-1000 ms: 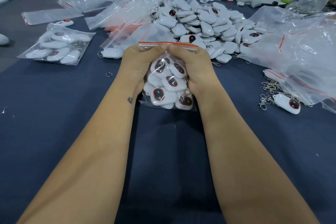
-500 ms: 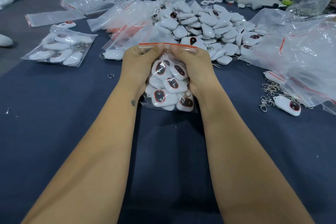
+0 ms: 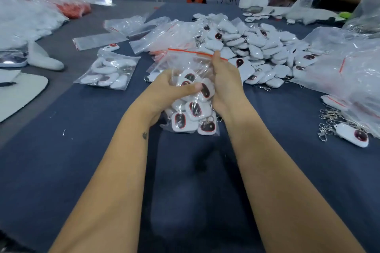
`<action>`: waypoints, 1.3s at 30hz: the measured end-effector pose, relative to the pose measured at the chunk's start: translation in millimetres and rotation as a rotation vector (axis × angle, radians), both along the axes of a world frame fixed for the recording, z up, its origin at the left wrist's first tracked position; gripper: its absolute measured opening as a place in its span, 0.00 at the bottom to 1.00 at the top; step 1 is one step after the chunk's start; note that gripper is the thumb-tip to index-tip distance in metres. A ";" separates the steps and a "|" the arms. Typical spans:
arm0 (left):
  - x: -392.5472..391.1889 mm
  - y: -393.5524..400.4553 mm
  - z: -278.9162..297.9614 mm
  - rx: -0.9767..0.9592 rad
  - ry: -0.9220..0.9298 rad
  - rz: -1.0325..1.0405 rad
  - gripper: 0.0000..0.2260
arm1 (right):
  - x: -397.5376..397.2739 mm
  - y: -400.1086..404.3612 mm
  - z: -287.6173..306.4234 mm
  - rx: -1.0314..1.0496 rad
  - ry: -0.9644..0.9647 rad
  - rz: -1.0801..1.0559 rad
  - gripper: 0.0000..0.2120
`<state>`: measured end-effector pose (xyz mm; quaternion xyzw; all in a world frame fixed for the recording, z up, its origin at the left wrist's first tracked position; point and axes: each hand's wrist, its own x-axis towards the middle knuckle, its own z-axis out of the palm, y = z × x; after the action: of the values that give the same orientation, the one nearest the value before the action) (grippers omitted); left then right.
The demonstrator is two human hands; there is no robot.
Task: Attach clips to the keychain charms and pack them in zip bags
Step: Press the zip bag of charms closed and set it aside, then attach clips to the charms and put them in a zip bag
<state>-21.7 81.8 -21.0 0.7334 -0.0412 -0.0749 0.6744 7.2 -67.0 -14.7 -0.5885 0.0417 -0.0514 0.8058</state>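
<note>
Zip bag [image 3: 192, 96] of charms [image 3: 195, 109] rests on the bench [image 3: 82, 150]; left hand [image 3: 166, 90] grips its middle; right hand [image 3: 225, 80] pinches its red seal [image 3: 191, 52].

Both forearms reach in from six o'clock and meet near the middle. The left hand [image 3: 166, 90] curls round a filled bag, thumb lying across toward three o'clock. The right hand [image 3: 224, 82] points to twelve o'clock, fingertips seemingly pinching the bag's top edge.
</note>
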 end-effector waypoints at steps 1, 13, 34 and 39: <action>0.3 12.9 2.3 0.028 -0.013 0.063 0.37 | 3.7 12.9 2.9 0.004 0.017 0.046 0.20; 49.5 114.3 39.4 0.428 -0.239 0.651 0.38 | 1.4 105.7 -5.0 -0.474 -0.046 0.413 0.19; 41.7 -54.0 -29.4 0.532 -0.408 0.492 0.12 | -10.9 -30.5 -26.2 -1.003 -0.094 -0.166 0.09; 32.0 -59.9 -10.1 -0.261 -0.227 0.431 0.08 | -14.7 -27.4 -25.2 -0.740 -0.141 -0.153 0.15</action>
<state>10.4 21.9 -31.1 0.6358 0.0312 0.1589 0.7547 -7.5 -94.4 -39.9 -0.8298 0.0085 -0.1635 0.5335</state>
